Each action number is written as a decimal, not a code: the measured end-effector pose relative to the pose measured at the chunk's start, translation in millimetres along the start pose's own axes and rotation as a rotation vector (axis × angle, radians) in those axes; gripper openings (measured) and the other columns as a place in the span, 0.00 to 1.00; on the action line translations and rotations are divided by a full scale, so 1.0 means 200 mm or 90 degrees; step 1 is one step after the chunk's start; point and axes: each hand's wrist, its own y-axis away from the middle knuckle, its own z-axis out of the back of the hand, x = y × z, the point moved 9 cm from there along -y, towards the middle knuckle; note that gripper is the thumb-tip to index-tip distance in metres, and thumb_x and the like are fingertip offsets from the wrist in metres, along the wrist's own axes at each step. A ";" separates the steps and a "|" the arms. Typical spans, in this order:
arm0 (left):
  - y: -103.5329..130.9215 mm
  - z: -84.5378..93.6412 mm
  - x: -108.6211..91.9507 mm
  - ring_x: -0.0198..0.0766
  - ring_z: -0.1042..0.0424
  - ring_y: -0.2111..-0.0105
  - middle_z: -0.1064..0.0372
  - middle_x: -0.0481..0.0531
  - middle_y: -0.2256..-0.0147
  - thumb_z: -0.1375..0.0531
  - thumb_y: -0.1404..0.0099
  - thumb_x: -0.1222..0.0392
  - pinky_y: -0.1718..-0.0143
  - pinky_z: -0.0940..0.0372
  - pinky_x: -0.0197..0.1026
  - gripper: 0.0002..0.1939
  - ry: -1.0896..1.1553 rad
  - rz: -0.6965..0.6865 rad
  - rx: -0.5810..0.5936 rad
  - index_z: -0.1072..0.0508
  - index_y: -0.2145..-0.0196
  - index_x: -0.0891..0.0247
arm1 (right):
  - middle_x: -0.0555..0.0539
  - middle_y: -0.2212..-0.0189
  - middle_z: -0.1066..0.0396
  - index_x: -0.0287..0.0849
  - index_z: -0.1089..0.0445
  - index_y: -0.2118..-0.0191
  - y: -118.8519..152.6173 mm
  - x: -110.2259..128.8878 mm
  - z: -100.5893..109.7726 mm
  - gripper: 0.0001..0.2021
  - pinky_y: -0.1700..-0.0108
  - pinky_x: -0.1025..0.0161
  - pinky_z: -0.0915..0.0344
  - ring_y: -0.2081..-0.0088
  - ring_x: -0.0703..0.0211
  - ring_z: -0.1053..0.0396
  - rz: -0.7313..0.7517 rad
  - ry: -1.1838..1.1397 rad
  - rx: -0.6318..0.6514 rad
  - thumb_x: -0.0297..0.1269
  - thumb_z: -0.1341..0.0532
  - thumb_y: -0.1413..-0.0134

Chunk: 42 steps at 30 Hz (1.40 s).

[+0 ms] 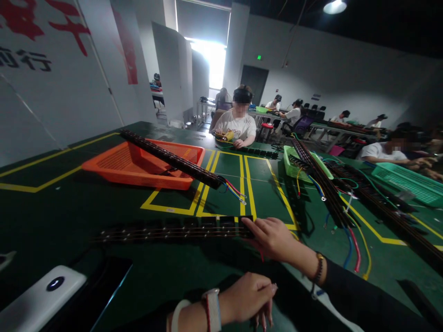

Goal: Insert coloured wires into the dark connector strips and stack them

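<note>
A long dark strip with a row of small shiny points (pixel 166 234) lies across the green table in front of me. My right hand (pixel 275 237) is closed round its right end, fingers on top, and a bit of red wire shows below the fingers. Nearer to me, my left hand (pixel 247 293), with a watch at the wrist, hovers apart from the strip. Its thumb and fingers are curled together, pointing right and down; whatever is between them is hidden.
Another dark strip (pixel 173 159) with colored leads rests across an orange basket (pixel 104 173). More wired strips (pixel 320 184) lie by a green basket (pixel 327 171) on the right. A white device (pixel 38 299) and a black one are at lower left. A person (pixel 237 122) works opposite.
</note>
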 end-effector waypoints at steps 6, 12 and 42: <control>0.02 0.00 -0.03 0.29 0.38 0.85 0.36 0.48 0.81 0.53 0.38 0.38 0.83 0.44 0.32 0.26 0.040 -0.002 -0.008 0.39 0.78 0.64 | 0.50 0.77 0.36 0.37 0.53 0.34 0.32 -0.26 0.45 0.33 0.72 0.61 0.40 0.76 0.61 0.38 0.075 0.201 -0.115 0.35 0.41 0.41; 0.01 0.00 -0.03 0.29 0.37 0.84 0.36 0.48 0.82 0.52 0.37 0.40 0.82 0.43 0.33 0.25 0.046 -0.007 -0.017 0.39 0.80 0.64 | 0.41 0.70 0.29 0.47 0.51 0.34 0.61 -0.64 0.84 0.30 0.74 0.61 0.41 0.75 0.60 0.37 -0.118 0.393 -0.170 0.46 0.44 0.39; -0.03 0.10 0.04 0.28 0.48 0.78 0.49 0.42 0.80 0.50 0.38 0.38 0.77 0.52 0.34 0.24 -0.174 -0.009 -0.014 0.42 0.78 0.62 | 0.20 0.71 0.31 0.14 0.30 0.56 0.44 -2.09 0.26 0.24 0.71 0.57 0.48 0.64 0.45 0.27 -0.829 0.276 0.148 0.39 0.41 0.46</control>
